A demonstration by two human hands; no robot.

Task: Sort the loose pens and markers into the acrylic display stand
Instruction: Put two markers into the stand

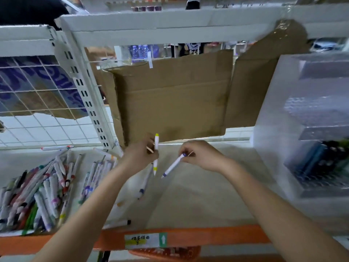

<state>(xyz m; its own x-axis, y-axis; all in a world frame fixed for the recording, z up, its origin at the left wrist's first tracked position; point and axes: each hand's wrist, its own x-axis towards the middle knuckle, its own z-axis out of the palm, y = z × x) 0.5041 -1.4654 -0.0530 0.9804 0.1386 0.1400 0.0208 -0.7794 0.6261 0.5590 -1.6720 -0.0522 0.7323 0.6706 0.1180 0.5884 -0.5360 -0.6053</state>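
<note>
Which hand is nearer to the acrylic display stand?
The right. The right hand, pinching a purple-tipped marker, is just left of the acrylic display stand; the left hand, holding a yellow-tipped marker, is farther left.

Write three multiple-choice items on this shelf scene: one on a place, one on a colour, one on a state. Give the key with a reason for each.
1. Where is the pile of loose markers?
A. On the shelf to the left of both arms
B. Inside the acrylic display stand
C. On top of the cardboard sheet

2. What colour are the ends of the marker in the left hand?
A. Red
B. Yellow
C. Black

3. What is the right hand doing?
A. Lying flat, holding nothing
B. Pinching a purple-tipped marker
C. Gripping the acrylic display stand

Key: 1 A, the heap lies left; 2 B, both ends show yellow; 3 B, fingers pinch its upper end.
</note>
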